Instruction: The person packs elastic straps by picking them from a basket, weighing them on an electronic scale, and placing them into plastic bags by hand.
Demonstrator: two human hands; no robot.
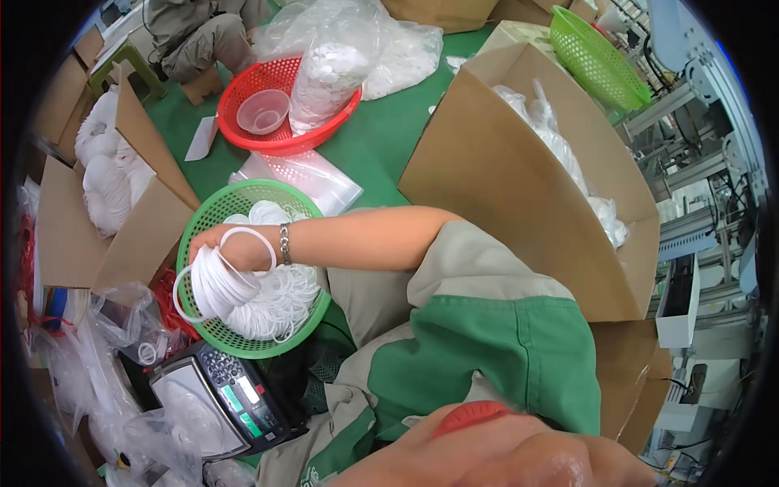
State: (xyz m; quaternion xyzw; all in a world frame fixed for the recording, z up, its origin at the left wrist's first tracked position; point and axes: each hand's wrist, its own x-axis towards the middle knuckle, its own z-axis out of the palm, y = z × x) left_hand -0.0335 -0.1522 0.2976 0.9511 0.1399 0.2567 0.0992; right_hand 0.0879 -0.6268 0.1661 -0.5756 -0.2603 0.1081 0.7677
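My right hand [234,246] reaches in from the right over a green plastic basket [323,303], a metal bracelet at its wrist. It is closed on a bunch of thin white rings [213,284], which hangs below the fingers; one large ring loops out over the back of the hand. More white rings [284,304] lie heaped in the basket beneath and beside the bunch. The fingertips are partly hidden by the rings. My left hand does not show.
A scale [219,398] with keypad stands beside the basket, plastic bags on it. Left is a carton [81,252] of white bundles. Beyond are a red basket [280,148] with a bowl and bag, and a seated person [207,40]. A large carton [487,162] stands right.
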